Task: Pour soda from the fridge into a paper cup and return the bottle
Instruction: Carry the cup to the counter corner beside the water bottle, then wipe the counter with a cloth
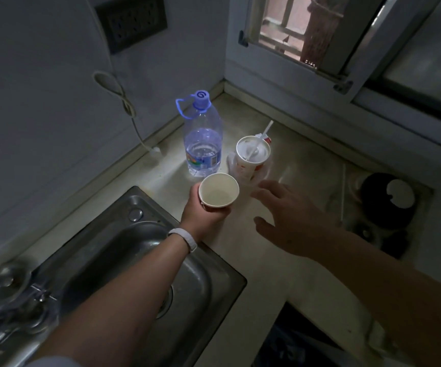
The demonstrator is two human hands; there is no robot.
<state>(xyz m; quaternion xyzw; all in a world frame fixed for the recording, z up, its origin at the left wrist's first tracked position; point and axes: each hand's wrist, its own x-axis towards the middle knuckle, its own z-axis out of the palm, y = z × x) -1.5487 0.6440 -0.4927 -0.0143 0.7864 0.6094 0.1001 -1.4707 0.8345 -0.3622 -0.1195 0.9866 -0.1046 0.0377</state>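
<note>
A pale stone surface [288, 274] fills the corner below a window [317, 35], with a stainless steel sink [124, 250] sunk into it at the left and a gas burner [389, 200] at the right. A faucet [15, 308] stands at the sink's near left corner. Toward the back stands a large clear water bottle [203, 144], upright, about a third full, with a blue cap and carry loop. Just beside it on the right is a used takeaway cup [251, 157] with a lid and a straw, resting on a clear plastic wrapper. The left hand [203, 218], wearing a white wristband [184, 239], has its grip curled around a white paper cup [218, 190], held upright and empty just in front of the bottle, above the surface near the sink's edge. The right hand [290, 218] hovers to the cup's right, fingers spread and relaxed, its grip holding nothing.
</note>
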